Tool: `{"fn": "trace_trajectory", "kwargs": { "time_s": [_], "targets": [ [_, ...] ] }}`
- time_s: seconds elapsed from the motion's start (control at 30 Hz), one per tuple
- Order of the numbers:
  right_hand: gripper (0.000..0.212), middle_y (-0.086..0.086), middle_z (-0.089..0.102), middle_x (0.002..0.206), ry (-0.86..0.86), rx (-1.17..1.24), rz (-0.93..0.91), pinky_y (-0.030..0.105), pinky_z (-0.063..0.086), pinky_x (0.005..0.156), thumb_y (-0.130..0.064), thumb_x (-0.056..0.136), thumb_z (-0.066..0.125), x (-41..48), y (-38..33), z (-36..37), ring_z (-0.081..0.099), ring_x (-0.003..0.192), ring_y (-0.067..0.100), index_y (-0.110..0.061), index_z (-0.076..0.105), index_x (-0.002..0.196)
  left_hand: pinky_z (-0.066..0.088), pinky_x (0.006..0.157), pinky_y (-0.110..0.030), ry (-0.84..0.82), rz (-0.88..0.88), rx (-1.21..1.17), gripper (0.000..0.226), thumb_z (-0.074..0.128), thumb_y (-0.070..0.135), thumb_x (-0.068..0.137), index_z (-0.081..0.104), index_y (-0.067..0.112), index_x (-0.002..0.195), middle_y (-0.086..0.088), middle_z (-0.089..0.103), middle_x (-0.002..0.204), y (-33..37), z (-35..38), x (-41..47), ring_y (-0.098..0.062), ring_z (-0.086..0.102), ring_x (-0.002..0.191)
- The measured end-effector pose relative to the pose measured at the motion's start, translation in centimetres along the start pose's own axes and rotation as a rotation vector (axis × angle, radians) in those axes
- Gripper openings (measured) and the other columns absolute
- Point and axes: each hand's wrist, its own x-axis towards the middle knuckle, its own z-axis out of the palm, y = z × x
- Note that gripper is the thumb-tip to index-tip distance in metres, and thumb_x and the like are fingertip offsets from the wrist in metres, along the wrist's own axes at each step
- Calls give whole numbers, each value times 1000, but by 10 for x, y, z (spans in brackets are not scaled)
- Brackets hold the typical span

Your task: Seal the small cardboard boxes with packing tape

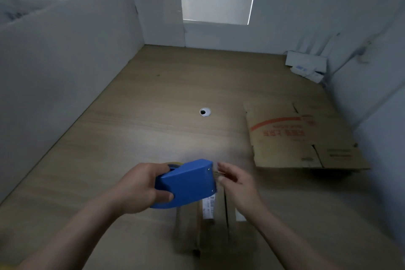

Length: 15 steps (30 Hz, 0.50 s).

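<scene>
Head view shows the left hand (140,188) gripping a blue tape dispenser (188,182), fingers curled round its body, just above a small cardboard box (217,232) that stands on the worktop (153,127). The right hand (238,186) is at the dispenser's front end, blurred; whether it pinches tape, I cannot tell. A flattened carton (302,138) lies further right.

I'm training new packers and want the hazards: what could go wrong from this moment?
1. The right hand has its fingertips at the front end of the dispenser, where a cutter likely sits; a slip could nick them.
2. The left hand grips the dispenser and neither hand steadies the box, so it may slide once tape is pulled across.
</scene>
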Motion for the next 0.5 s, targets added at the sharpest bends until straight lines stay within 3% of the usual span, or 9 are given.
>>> {"fn": "trace_trajectory", "kwargs": {
  "time_s": [0.1, 0.17, 0.37, 0.5],
  "targets": [
    [38, -1, 70, 121, -145, 194, 44, 49, 54, 99, -15, 93, 57, -7, -9, -21, 65, 115, 18, -24, 64, 129, 59, 79, -41, -34, 52, -20, 23, 79, 25, 71, 69, 28, 92, 7, 71, 89, 23, 2, -3, -9, 68, 82],
    [34, 5, 72, 117, -176, 243, 41, 53, 55, 95, -8, 96, 54, -15, -9, -34, 67, 112, 24, -19, 68, 125, 60, 77, -40, -54, 63, -9, 22, 79, 23, 72, 69, 28, 91, 7, 71, 89, 38, 4, -5, -10, 68, 82],
    [30, 19, 68, 119, -178, 437, 68, 51, 57, 88, -5, 102, 45, -31, 10, -58, 66, 111, 34, -7, 70, 119, 58, 76, -31, -113, 52, -8, 23, 79, 17, 75, 70, 29, 92, 9, 72, 87, 65, 16, -8, -8, 68, 83],
    [30, 17, 69, 119, -198, 527, 71, 51, 57, 87, -19, 97, 51, -36, 16, -64, 65, 112, 35, -7, 70, 118, 55, 72, -25, -130, 34, 3, 22, 79, 15, 76, 70, 27, 92, 10, 72, 85, 71, 22, -10, -6, 68, 81]
  ]
}}
